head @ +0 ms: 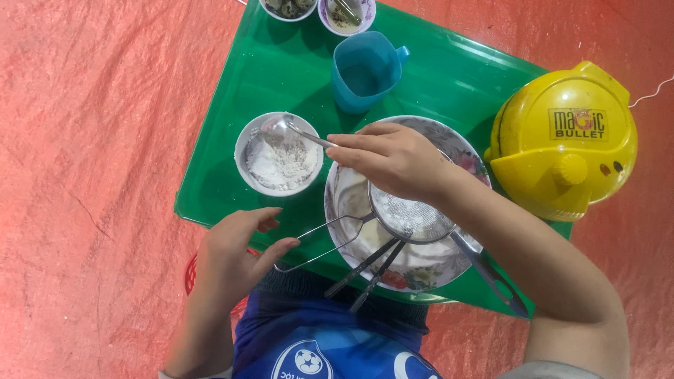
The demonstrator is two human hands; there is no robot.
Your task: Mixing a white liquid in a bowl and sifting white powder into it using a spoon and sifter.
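My right hand (393, 160) holds a metal spoon (289, 130) by its handle, the spoon's bowl resting on the rim of a small white bowl of flour (279, 153). Under that hand a wire-mesh sieve (411, 217) lies across a large flowered bowl (463, 160), with dark utensil handles sticking out toward me. My left hand (235, 247) hovers with its fingers apart beside the sieve's wire loop handle (316, 242), holding nothing. All of it stands on a green tray table (232, 105).
A blue plastic mug (365, 70) stands behind the flowered bowl. Two small bowls (345, 14) sit at the tray's far edge. A yellow rounded appliance (565, 140) rests at the right on the orange ground sheet (91, 175).
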